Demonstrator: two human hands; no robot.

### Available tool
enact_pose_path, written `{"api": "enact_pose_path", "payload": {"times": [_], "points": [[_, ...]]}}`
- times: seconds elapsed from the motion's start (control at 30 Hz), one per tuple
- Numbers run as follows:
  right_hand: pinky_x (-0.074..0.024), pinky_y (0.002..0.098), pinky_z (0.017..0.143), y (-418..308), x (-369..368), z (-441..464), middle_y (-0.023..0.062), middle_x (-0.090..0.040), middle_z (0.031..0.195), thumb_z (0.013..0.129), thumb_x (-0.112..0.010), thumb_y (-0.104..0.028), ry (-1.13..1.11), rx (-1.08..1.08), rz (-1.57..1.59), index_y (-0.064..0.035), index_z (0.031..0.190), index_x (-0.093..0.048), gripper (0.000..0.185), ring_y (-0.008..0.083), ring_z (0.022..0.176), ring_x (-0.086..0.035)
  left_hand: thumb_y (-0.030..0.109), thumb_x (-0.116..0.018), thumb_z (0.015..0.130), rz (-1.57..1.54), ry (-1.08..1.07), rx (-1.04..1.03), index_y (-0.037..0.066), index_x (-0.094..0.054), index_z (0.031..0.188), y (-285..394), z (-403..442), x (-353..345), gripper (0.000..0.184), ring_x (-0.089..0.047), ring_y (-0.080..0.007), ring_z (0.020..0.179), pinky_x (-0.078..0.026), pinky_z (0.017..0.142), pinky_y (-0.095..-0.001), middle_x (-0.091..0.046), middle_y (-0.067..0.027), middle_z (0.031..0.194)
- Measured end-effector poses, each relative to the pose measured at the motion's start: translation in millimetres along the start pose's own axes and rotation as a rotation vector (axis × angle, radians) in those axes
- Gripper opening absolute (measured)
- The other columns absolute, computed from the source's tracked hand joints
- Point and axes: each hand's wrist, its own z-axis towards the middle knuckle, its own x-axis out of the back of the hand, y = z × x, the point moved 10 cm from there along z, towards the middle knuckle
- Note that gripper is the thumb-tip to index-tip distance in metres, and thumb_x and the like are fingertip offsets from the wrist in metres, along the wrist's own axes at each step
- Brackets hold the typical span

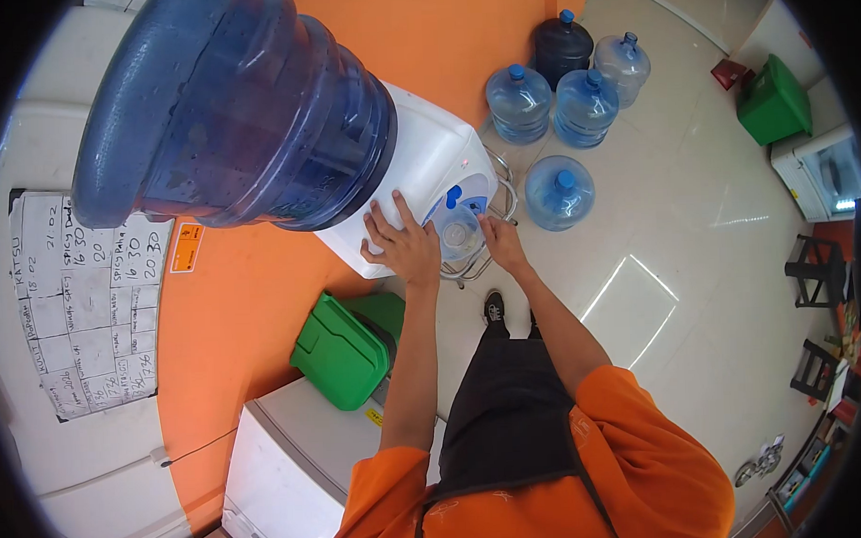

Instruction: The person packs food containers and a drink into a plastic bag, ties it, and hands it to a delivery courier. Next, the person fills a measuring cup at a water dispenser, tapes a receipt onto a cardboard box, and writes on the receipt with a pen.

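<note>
A white water dispenser (435, 127) stands in front of me with a large blue water bottle (254, 104) upended on top. My left hand (406, 246) lies on the dispenser's white casing, fingers spread, its thumb close to a clear plastic container (459, 235). That container is under the blue tap (453, 194), at the dispenser's front. My right hand (502, 242) is closed at the container's right edge and appears to grip it; the fingertips are partly hidden. Whether water is running cannot be made out.
Several water bottles (559, 193) stand on the tiled floor (638, 224) at the right. A green bin (339, 353) and a white chest (286, 464) are at the lower left, below a written whiteboard (85, 300). Another green bin (774, 100) and black stools (815, 273) stand far right.
</note>
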Motion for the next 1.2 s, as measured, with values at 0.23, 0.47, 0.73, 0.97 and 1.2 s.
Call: {"api": "enact_pose_path", "payload": {"times": [0.23,0.47,0.73,0.97,1.2], "points": [[-0.0417,0.0486,0.058,-2.4,0.4,0.6,0.0278,-0.056,0.065,0.103,-0.05,-0.032,-0.007,0.003,-0.011,0.0054,0.073,-0.058,0.049,0.0455,0.062,-0.056,0.029,-0.08,0.065,-0.012,-0.035,0.007,0.02,-0.041,0.146,1.0,1.8,1.8,0.091,-0.034,-0.036,0.135,-0.026,0.097,-0.0593,-0.037,-0.02,0.147],[-0.0412,0.0489,0.058,-0.9,-0.3,1.2,0.0283,-0.055,0.065,0.103,-0.05,-0.032,0.01,0.029,-0.01,0.0055,0.071,-0.057,0.05,0.0454,0.061,-0.056,0.026,-0.085,0.058,-0.002,-0.007,0.011,0.02,-0.038,0.147,1.6,3.3,3.9,0.1,-0.035,-0.0357,0.133,-0.026,0.098,-0.0585,-0.034,-0.0168,0.145],[-0.0409,0.0492,0.058,-1.7,-0.1,0.9,0.0278,-0.055,0.064,0.103,-0.051,-0.031,-0.005,0.011,0.0,0.0057,0.072,-0.057,0.049,0.0449,0.061,-0.056,0.026,-0.085,0.058,-0.003,-0.015,0.006,0.02,-0.038,0.147,1.6,2.3,3.7,0.101,-0.035,-0.0359,0.133,-0.026,0.098,-0.0589,-0.034,-0.0172,0.145],[-0.0389,0.0452,0.056,-0.3,-0.9,0.5,0.026,-0.05,0.062,0.104,-0.05,-0.032,0.019,0.059,0.009,0.0073,0.075,-0.055,0.049,0.0366,0.054,-0.047,0.026,-0.083,0.06,0.01,-0.015,0.0,0.019,-0.038,0.147,1.3,1.3,2.4,0.099,-0.035,-0.0363,0.133,-0.026,0.099,-0.0591,-0.035,-0.0182,0.146],[-0.0402,0.0469,0.057,-4.3,0.3,0.1,0.027,-0.052,0.064,0.104,-0.05,-0.031,0.015,0.054,-0.009,0.0068,0.075,-0.056,0.048,0.0405,0.058,-0.05,0.025,-0.082,0.061,0.017,0.001,-0.007,0.019,-0.038,0.148,1.5,0.7,2.0,0.098,-0.035,-0.0368,0.133,-0.026,0.098,-0.0595,-0.035,-0.0192,0.146]]}}
